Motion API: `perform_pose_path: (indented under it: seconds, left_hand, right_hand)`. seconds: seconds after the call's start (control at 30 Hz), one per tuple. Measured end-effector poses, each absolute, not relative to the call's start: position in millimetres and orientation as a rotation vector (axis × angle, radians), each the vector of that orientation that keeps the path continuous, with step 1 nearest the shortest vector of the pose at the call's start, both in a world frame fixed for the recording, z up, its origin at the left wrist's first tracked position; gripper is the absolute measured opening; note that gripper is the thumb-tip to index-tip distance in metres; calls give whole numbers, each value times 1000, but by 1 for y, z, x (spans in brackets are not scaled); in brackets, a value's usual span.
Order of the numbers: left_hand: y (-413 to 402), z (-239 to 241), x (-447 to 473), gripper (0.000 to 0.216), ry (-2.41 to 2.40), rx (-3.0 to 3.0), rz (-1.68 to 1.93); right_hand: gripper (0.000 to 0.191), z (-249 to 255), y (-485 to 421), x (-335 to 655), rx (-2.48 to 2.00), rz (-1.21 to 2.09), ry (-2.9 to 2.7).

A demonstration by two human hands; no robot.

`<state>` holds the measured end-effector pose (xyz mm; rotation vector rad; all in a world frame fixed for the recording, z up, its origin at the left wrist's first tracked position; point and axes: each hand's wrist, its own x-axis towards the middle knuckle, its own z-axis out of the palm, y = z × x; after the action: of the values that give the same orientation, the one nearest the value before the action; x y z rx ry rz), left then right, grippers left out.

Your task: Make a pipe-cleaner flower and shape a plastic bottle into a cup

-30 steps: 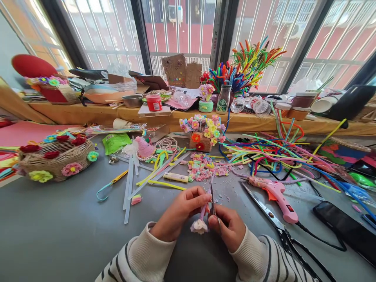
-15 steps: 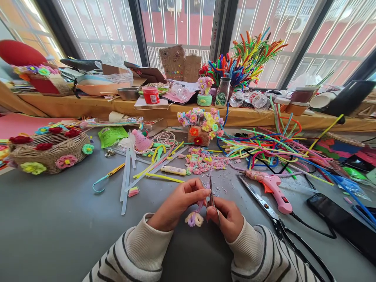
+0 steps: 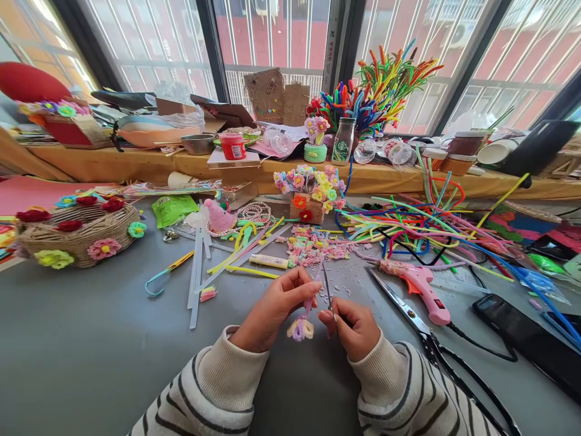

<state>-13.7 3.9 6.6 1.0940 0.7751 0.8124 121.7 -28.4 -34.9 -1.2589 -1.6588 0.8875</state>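
My left hand [image 3: 281, 309] is closed, thumb and fingers pinching the purple stem of a small pipe-cleaner flower [image 3: 299, 329]. Its cream and purple loops hang below my fingers. Small scissors [image 3: 327, 286] are in my right hand [image 3: 356, 330], blades pointing up and away, just right of the stem. My fingers cover most of their handles. Beyond the blades, fluffy pastel clippings [image 3: 313, 245] lie in a heap, with tiny purple bits scattered on the grey table [image 3: 113, 363].
Right of my hands lie large black-handled scissors [image 3: 408, 310], a pink glue gun [image 3: 424, 287] and a phone [image 3: 521, 339]. Loose pipe cleaners [image 3: 408, 230] spread behind them. Clear glue sticks [image 3: 196, 278] and a flower-trimmed twine basket [image 3: 82, 236] are to the left.
The small scissors have shifted slightly right, away from the stem, and their blades now tilt left. The flower has risen a little with my left hand.
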Motion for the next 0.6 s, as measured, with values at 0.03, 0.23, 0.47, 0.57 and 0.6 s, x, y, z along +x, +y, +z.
perform_pose_path:
  seconds: [0.03,0.23,0.47,0.57,0.6]
  left_hand:
    - [4,6,-14,18,770,1099,811]
    - [5,0,-13,18,722,1159,760]
    - [3,3,-12,19,723,1130,674]
    - [3,7,-12,18,741,1130,681]
    - [3,7,-11,17,748,1126,687]
  right_hand:
    - [39,-35,-28,122,-1242,918,-1676]
    - [49,-31,-29,123,-1168,939,-1692]
    - [41,-31,-31,121,-1307,783,-1616]
    - [40,-32,-31,120,-1317,758,-1597]
    - [40,-32,-31,120,-1318,761,-1593]
